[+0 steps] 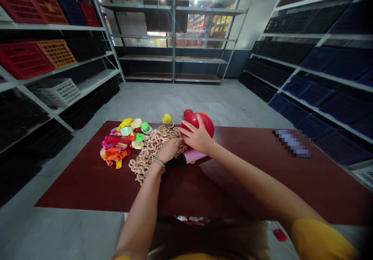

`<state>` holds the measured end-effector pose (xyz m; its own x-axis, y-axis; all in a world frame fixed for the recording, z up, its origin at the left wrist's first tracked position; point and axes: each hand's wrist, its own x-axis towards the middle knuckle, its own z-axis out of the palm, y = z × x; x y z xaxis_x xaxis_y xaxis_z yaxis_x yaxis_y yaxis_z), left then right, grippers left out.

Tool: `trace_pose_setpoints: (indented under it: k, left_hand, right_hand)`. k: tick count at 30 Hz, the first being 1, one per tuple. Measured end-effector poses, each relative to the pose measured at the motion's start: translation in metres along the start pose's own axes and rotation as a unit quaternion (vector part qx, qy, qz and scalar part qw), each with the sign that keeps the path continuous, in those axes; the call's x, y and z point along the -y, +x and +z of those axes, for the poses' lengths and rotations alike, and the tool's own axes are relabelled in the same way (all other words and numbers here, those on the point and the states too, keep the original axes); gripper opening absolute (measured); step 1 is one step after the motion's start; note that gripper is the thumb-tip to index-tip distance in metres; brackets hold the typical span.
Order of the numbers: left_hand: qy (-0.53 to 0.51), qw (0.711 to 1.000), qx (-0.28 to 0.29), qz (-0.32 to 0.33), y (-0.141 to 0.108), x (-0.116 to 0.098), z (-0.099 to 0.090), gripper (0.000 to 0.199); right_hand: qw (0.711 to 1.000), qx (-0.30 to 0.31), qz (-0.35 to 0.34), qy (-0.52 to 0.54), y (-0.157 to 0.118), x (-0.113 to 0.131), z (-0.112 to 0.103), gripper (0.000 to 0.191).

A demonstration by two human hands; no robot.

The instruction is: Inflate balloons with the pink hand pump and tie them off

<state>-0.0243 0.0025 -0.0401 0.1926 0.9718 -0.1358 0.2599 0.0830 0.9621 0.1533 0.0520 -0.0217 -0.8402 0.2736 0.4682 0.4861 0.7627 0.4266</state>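
Note:
A shiny, inflated red balloon (pixel 207 123) is at the back middle of the table. My right hand (pixel 198 136) holds it from the near side, fingers spread across its surface. Just left of the balloon, my left hand (pixel 169 150) is closed over the edge of a pile of beige, curly cords (pixel 150 148); what its fingers hold is hidden. A pink cylinder with a dark end (pixel 194 156) lies below the balloon, partly under my right wrist. Left of the cords is a heap of limp, deflated balloons (pixel 118 147) in many colours.
The dark red table (pixel 87 184) carries everything. Beyond its far edge show a small yellow balloon (pixel 166 118) and a small red one (pixel 187 112). A pixelated flat object (pixel 293 143) lies at right. Shelves with crates (pixel 56 54) flank the grey floor (pixel 145 100).

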Motion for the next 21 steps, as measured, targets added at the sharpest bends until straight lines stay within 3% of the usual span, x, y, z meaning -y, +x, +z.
trace_pose_setpoints:
  k: [4,11,16,21]
  left_hand:
    - [-0.056,0.998,0.023,-0.003,0.002,0.000,0.003,0.040]
    - [-0.074,0.995,0.067,0.006,0.000,-0.002,0.003,0.042]
    - [-0.188,0.981,-0.001,0.049,0.000,-0.008,0.008,0.033]
    - [-0.217,0.968,-0.039,0.115,-0.001,-0.011,0.022,0.034]
  right_hand:
    - [1.000,-0.021,0.007,0.007,-0.012,-0.006,-0.002,0.025]
    - [0.993,-0.080,0.090,0.012,-0.037,-0.014,-0.009,0.027]
    - [0.987,-0.108,0.115,-0.015,-0.041,-0.023,-0.025,0.026]
    - [0.989,-0.096,0.109,0.005,-0.037,-0.020,-0.030,0.030]
